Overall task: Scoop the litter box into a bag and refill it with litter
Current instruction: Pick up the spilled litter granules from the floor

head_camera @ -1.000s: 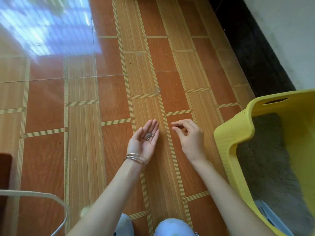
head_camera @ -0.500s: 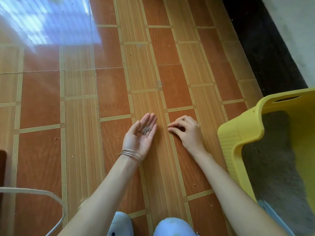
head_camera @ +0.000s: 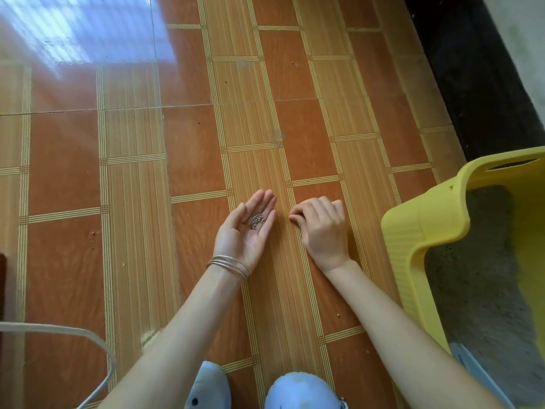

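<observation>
The left hand [head_camera: 247, 231] stays palm-up with straight fingers just above the orange striped floor tiles [head_camera: 188, 149], still cradling a small heap of grey litter granules [head_camera: 257, 220]. Beside it, the right hand [head_camera: 323, 228] has dropped from its raised pinch, fingertips now curled tight against the floor; whether they pinch a granule cannot be told. The yellow plastic litter box [head_camera: 424, 231], holding grey litter, sits at the right as before.
</observation>
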Tool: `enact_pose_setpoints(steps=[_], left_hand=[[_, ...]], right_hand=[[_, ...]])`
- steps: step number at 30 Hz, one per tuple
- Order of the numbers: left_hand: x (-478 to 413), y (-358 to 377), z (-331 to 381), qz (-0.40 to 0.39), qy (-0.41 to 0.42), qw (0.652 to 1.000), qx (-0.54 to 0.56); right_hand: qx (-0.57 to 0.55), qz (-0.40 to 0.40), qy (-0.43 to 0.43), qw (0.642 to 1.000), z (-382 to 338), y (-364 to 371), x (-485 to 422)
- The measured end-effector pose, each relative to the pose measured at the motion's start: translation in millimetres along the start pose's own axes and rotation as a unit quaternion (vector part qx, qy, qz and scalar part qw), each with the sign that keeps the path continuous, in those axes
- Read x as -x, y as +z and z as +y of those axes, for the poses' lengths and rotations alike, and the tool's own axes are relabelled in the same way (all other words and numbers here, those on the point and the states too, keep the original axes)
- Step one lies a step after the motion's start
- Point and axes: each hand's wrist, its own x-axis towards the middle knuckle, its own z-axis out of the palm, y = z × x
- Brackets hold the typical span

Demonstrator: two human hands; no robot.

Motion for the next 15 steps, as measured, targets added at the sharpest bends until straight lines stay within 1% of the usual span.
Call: enact_pose_setpoints(steps=[2, 4, 7, 10, 13, 15], left_hand=[[-0.3, 0.6, 0.6, 0.0, 0.0, 1.0, 0.004], [-0.8, 0.6, 1.1, -0.001, 0.001, 1.0, 0.008], [-0.3, 0.8, -1.2, -0.004, -0.006, 1.0, 0.013], [0.5, -0.3, -5.7, -0.008, -0.014, 1.0, 0.025], [1.6, 0.8, -11.7, -0.002, -0.02, 0.999, 0.038], [2.4, 1.5, -12.2, 0.0, -0.023, 0.999, 0.031]], right_hand=[[0.018, -0.006, 0.008, 1.0, -2.5, 1.7, 0.9], [0.005, -0.02, 0.032, 0.999, -4.8, 1.2, 1.7], [-0.108, -0.037, 0.103, 0.988, -18.8, -5.9, -0.4], [-0.207, -0.06, 0.132, 0.968, -43.5, -13.4, -8.1], [-0.264, -0.062, 0.161, 0.949, -47.2, -23.9, -12.1], [-0.262, -0.04, 0.178, 0.948, -33.7, -31.7, -7.8]])
